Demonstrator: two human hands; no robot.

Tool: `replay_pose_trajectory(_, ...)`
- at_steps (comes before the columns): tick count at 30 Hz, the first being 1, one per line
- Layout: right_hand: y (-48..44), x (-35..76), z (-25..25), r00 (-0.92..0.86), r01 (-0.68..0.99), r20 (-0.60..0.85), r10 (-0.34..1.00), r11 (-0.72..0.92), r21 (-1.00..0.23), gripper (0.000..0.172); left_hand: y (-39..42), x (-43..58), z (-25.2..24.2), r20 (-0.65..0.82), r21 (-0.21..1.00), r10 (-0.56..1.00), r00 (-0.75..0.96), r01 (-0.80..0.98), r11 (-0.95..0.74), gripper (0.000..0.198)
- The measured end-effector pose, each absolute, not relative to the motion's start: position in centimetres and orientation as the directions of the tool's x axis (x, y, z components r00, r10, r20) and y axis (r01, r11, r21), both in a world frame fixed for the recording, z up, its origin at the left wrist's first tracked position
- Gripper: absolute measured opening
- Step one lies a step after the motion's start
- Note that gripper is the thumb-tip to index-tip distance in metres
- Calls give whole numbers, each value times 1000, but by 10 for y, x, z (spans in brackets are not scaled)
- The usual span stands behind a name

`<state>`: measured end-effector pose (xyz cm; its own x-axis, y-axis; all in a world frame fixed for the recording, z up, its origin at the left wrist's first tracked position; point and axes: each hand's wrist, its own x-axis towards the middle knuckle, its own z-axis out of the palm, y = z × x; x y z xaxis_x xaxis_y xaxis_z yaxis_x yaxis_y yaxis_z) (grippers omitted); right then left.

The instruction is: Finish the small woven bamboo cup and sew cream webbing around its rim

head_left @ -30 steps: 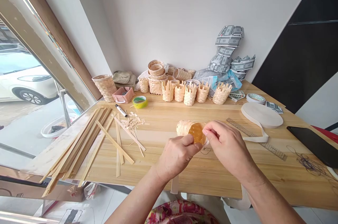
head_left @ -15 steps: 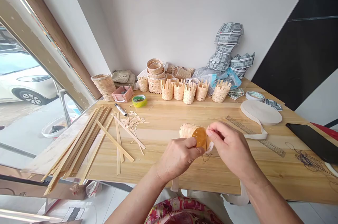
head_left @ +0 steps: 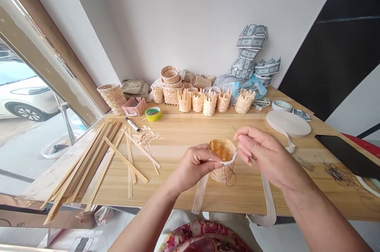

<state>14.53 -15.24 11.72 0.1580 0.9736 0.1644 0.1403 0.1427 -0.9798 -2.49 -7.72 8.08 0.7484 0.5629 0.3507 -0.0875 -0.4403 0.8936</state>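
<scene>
A small woven basket (head_left: 221, 173) stands nearly upright near the table's front edge, its open mouth tilted toward me. White tape (head_left: 228, 162) lies along the near part of its rim. My left hand (head_left: 194, 165) pinches the rim and tape from the left. My right hand (head_left: 258, 149) is just right of the rim, thumb and fingers closed on a thin needle, partly blurred. Dark thread (head_left: 230, 176) loops down the basket's front. Loose lengths of the white tape hang over the table edge on both sides of the basket.
Wood strips (head_left: 80, 161) and scraps lie left. Several small baskets (head_left: 209, 103), a pink box (head_left: 134, 106) and green-yellow tape (head_left: 153, 114) line the back. A tape roll (head_left: 287, 123), ruler (head_left: 304, 163), black phone (head_left: 341, 156) and tangled thread (head_left: 340, 176) lie right.
The basket has turned from lying sideways to nearly upright. My right hand has moved slightly away from the rim, and the view has shifted a little to the right.
</scene>
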Motion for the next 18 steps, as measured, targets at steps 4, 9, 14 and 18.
replay_pose_trajectory(4,-149,166,127,467,-100,243,850,324,-941,10,-74,-25,82,327,932,595,734,-146,-331,16)
replay_pose_trajectory(9,-145,211,144,725,-141,218,653,451,-881,17,-71,-24,79,302,948,605,737,-164,-273,16)
replay_pose_trajectory(14,-144,263,145,820,-73,208,534,456,-887,17,-67,-25,72,240,970,628,740,-157,-186,18)
replay_pose_trajectory(18,-147,292,137,859,-18,295,418,601,-799,26,-62,-26,66,220,975,618,755,-156,-157,16)
